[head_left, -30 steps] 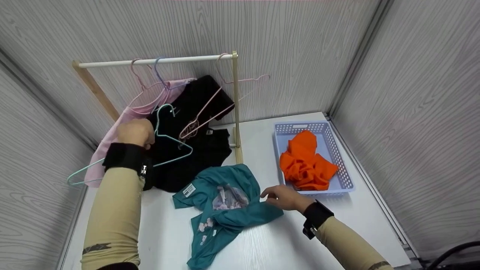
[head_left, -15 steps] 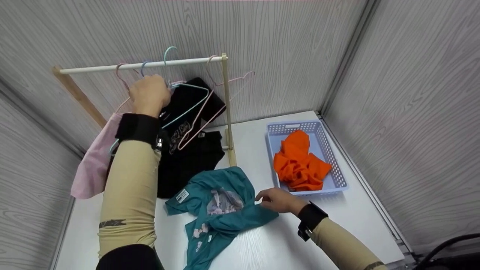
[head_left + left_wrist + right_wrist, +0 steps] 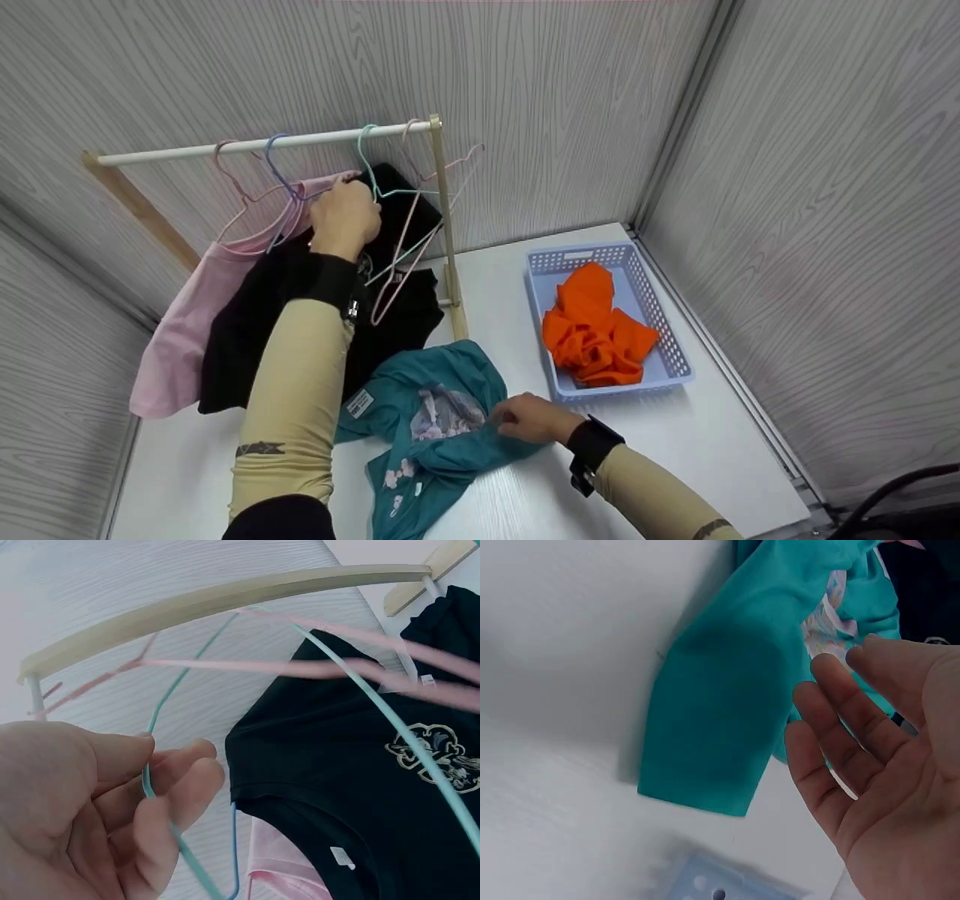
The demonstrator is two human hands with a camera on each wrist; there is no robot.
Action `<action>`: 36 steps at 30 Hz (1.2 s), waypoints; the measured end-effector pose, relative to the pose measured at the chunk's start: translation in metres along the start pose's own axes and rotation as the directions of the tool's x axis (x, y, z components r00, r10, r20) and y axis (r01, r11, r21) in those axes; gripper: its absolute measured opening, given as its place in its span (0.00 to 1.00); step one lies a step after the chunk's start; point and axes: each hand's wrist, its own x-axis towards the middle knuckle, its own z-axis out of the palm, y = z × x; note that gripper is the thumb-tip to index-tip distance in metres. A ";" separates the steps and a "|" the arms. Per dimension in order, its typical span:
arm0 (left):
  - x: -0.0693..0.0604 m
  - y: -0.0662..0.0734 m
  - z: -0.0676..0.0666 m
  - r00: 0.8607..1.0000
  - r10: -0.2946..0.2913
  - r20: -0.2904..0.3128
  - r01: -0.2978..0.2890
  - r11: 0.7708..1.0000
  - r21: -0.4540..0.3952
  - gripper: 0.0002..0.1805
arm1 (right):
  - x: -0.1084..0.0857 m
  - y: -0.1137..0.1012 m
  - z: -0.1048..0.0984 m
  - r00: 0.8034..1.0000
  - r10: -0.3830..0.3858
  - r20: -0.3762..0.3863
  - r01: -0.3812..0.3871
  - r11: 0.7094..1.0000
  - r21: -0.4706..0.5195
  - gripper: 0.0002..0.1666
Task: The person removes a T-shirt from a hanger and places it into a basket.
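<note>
My left hand pinches the neck of a mint-green clothes hanger, whose hook is over the white rail near its right end. In the left wrist view the thumb and curled fingers meet around the hanger's thin wire. A pink hanger crosses close to it. My right hand hovers at the sleeve of a crumpled teal shirt lying on the table. The right wrist view shows that hand's fingers loosely bent beside the shirt, with nothing in them.
A pink garment and a black T-shirt hang left on the rail. A blue hanger is hooked there too. The rack's right post stands near the mint hanger. A blue basket holds an orange garment.
My left hand has carried the mint hanger up from low on the left to the rail, then right along it; its hook now sits over the rail. The right hand has barely moved.
</note>
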 end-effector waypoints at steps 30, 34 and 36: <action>-0.049 -0.057 -0.021 0.993 0.007 0.114 0.019 0.974 -0.225 0.20 | 0.017 0.000 0.054 0.990 0.092 -0.103 -0.114 0.963 -0.242 0.46; -0.057 -0.071 -0.014 0.991 -0.010 0.136 0.042 0.973 -0.228 0.20 | 0.012 0.010 0.043 0.972 0.175 -0.159 -0.213 0.941 -0.264 0.34; -0.062 -0.084 -0.008 0.987 -0.035 0.157 0.076 0.962 -0.262 0.19 | 0.013 0.012 0.042 0.952 0.206 -0.226 -0.266 0.922 -0.280 0.26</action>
